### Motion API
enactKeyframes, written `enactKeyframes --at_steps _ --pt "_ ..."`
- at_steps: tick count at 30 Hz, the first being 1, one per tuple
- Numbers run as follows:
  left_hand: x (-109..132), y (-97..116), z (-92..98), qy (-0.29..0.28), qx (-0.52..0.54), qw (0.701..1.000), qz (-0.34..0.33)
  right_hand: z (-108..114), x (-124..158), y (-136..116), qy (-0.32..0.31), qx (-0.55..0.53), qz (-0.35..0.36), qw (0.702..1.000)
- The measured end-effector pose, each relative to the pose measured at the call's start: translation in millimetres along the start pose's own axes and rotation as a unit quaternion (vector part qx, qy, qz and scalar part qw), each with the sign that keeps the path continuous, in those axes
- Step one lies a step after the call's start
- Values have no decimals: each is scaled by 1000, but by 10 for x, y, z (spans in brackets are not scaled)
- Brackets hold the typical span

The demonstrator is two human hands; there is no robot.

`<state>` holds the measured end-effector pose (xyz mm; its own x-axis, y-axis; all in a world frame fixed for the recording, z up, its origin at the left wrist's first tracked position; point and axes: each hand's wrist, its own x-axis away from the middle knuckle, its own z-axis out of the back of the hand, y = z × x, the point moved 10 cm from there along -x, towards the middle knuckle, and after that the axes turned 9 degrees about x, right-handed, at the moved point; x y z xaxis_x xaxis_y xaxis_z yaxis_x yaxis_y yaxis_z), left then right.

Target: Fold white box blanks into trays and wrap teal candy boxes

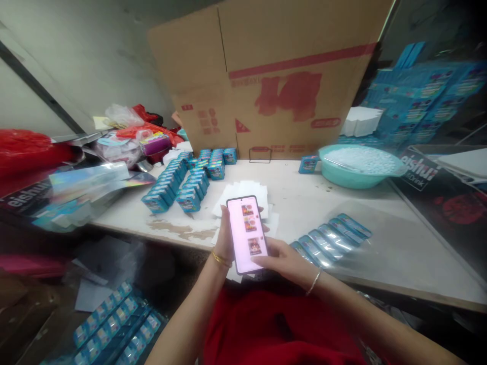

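A smartphone point(247, 233) with a lit pink screen is held upright over the table's front edge. My left hand point(224, 238) wraps round its left side, with a gold bracelet at the wrist. My right hand point(284, 258) supports the phone's lower right, thumb resting on the screen, a thin bracelet on that wrist. Just behind the phone lies a pile of white paper sheets point(243, 195). A wrapped row of small blue boxes point(331, 238) sits right of my right hand.
Rows of small blue boxes point(182, 182) stand on the white table point(315, 203) at the left. A big cardboard box point(266, 81) rises at the back, a teal basin point(357, 167) of white pieces to the right. More blue box packs point(114, 319) lie below left.
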<state>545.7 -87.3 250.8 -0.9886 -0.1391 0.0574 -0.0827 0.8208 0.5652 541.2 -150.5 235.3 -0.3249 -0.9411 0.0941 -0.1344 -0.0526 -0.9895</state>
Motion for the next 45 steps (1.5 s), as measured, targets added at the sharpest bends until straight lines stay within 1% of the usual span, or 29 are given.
enactKeyframes --at_steps 6,12,18,24,29,32,35,37,39,42,45 --pt "-17 4 17 16 4 1000 7 24 -32 -22 15 4 -2 1000" --pt "-31 40 5 7 -25 1000 -11 79 -76 93 53 -29 -36 998" --pt "-28 -17 49 17 -7 1000 9 -9 -29 38 -11 -7 -2 1000" --pt "-59 -56 100 15 1 1000 17 18 -17 70 -7 -15 -2 1000" --pt "-55 -56 80 11 4 1000 14 22 -15 61 -2 -19 -7 1000" --pt "-52 -54 67 10 -6 1000 9 57 -28 79 20 -15 -15 1000" --pt "-59 -44 75 11 -19 1000 -2 131 -49 182 58 -19 -47 997" --pt "-64 -44 88 12 -24 1000 -5 156 -56 233 68 -19 -57 996" --pt "-65 -61 107 15 -19 1000 2 127 -58 222 47 -17 -42 998" --pt "-57 -93 130 18 -7 1000 17 40 -39 146 -6 -15 -4 1000" --pt "-51 -113 144 16 -1 1000 26 23 -21 120 -19 -14 4 1000"
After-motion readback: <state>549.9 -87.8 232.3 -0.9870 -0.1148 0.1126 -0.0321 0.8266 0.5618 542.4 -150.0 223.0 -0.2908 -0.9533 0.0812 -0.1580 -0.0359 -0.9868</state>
